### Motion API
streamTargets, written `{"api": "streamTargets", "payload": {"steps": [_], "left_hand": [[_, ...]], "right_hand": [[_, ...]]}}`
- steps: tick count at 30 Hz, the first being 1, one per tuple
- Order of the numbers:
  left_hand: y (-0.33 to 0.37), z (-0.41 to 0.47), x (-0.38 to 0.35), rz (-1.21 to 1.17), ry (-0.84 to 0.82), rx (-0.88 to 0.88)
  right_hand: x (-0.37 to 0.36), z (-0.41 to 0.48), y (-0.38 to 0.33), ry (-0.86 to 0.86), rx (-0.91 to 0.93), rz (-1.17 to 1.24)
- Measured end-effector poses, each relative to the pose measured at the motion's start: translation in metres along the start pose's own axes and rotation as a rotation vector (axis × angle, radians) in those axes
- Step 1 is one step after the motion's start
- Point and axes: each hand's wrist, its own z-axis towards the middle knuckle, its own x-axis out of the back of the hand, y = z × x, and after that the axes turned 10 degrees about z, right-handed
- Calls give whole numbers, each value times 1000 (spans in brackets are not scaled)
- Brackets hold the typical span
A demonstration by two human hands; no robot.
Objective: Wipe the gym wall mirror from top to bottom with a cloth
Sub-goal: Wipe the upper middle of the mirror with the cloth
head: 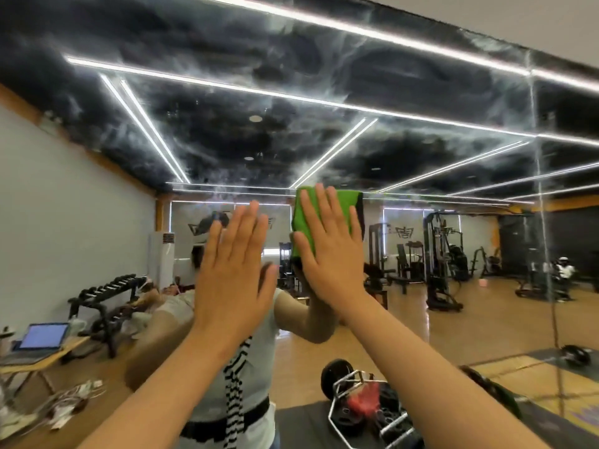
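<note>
My right grip (327,254) is released, fingers straight and close together, its flat palm pressing the green cloth (306,218) against the mirror (291,92). The cloth is folded into a thick pad with a dark edge on its right side, and it shows above and to the left of my fingers, about halfway up the view. My left grip (231,273) is released too, held up flat with straight fingers just beside the right one and a little lower; it carries nothing, and I cannot tell whether it touches the glass. The glass above both grips is hazy with pale smears. A vertical seam (538,157) runs down the mirror far to the right. Low on the left, the reflection shows a laptop (43,335) open on a table (48,354) near a dumbbell rack (107,296)
</note>
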Motion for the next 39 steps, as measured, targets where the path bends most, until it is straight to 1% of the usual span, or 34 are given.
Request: {"api": "streamTargets", "payload": {"steps": [2,3,4,5,6,8,10,11,13,15,18,19,20,23,25,26,27,30,32,34,36,39], "left_hand": [[22,12,-3,-50,13,-22],[30,17,-4,-76,7,-8],[37,20,-5,-91,-3,6],[42,21,-7,-88,-15,11],[47,19,-11,-57,-29,0],[52,10,-19,60,-44,-50],[53,3,-25,98,-38,-78],[53,3,-27,88,-29,-79],[53,4,-27,71,-14,-73],[54,4,-27,46,-7,-71],[53,3,-26,29,-7,-65],[53,3,-26,36,-7,-64],[53,3,-26,42,-7,-61],[53,3,-27,40,-15,-58],[52,2,-28,32,-12,-57],[54,2,-27,27,-9,-42],[58,1,-26,8,-4,-4],[89,6,-21,-114,3,159],[116,14,-22,-170,19,139],[140,25,-27,-202,33,86],[163,39,-31,-222,39,94],[199,58,-36,-227,54,86]], "right_hand": [[10,9,19,-46,123,1],[17,13,34,-50,145,-24],[26,17,52,-34,116,-42],[35,20,71,-1,25,-39],[44,19,88,46,-102,-20],[53,8,107,156,-338,23],[48,-8,101,230,-462,21],[42,-14,91,241,-476,1],[28,-20,69,206,-419,-44],[24,-13,60,140,-313,-59],[40,10,77,42,-171,-73],[47,13,90,38,-175,-76],[53,14,104,65,-224,-67],[66,-1,137,233,-465,-17],[62,-14,133,261,-552,-16],[56,-18,123,240,-542,-26],[49,-21,110,207,-487,-32],[35,-23,85,76,-201,-6],[44,-11,93,-3,-62,3],[63,2,122,-28,10,-25],[85,7,170,2,-61,-27],[105,-13,228,106,-312,-4]]}}
